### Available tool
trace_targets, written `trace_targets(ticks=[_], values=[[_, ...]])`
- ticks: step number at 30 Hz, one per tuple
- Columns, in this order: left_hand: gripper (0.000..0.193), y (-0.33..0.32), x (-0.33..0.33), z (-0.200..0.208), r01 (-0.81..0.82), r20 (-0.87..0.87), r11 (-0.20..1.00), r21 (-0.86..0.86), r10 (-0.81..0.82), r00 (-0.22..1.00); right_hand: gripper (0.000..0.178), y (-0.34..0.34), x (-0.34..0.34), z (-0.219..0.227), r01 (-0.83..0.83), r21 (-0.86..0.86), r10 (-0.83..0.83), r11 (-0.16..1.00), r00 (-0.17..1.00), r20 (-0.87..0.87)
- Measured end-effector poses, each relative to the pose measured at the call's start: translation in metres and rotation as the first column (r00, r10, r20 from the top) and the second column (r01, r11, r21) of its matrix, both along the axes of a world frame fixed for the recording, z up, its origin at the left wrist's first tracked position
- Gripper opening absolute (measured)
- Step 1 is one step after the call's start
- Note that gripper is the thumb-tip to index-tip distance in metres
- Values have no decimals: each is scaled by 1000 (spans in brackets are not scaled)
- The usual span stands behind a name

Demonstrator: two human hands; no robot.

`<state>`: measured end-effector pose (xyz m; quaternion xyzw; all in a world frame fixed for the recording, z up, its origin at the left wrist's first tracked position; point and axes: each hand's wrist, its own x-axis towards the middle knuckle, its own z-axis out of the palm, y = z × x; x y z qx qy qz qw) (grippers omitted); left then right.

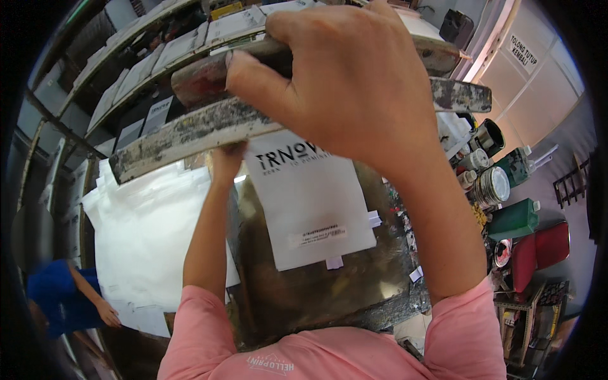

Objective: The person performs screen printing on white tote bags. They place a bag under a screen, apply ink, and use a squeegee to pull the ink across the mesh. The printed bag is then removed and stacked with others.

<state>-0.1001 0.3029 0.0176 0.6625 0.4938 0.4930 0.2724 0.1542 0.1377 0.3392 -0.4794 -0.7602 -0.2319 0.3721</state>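
Note:
My right hand (361,76) is closed around a stained wooden bar (202,77), which looks like a squeegee handle, high in front of me. Just under it runs a long paint-spattered frame bar (183,133), raised and slanting up to the right. My left hand (229,159) reaches beneath that bar, by the upper left corner of a white printed sheet (316,202); its fingers are mostly hidden. The sheet, perhaps a flat plastic bag, bears black print near its top and a small label lower down. It lies on a dark, worn work board (272,297).
Left of the board lies a large stack of white sheets (149,234). Beyond it is another person in blue (63,297). Racks with white sheets (183,47) stand at the back. Tins (491,187), green containers (513,218) and a red chair (538,253) are on the right.

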Motion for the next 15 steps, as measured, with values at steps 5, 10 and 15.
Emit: trace_targets(ticks=[5, 10, 15], values=[[23, -121, -114, 14, -274, 241, 927, -257, 336, 910, 46, -9, -2, -11, 0, -4, 1, 1000, 1000, 27], [23, -264, -233, -26, -651, 305, 729, -212, 682, 665, 45, -21, -1, -27, -2, 104, -9, 995, 994, 108], [33, -335, -306, -8, -940, 36, 340, -7, 940, 340, 46, -26, 3, -39, 6, 65, -13, 998, 994, 113]])
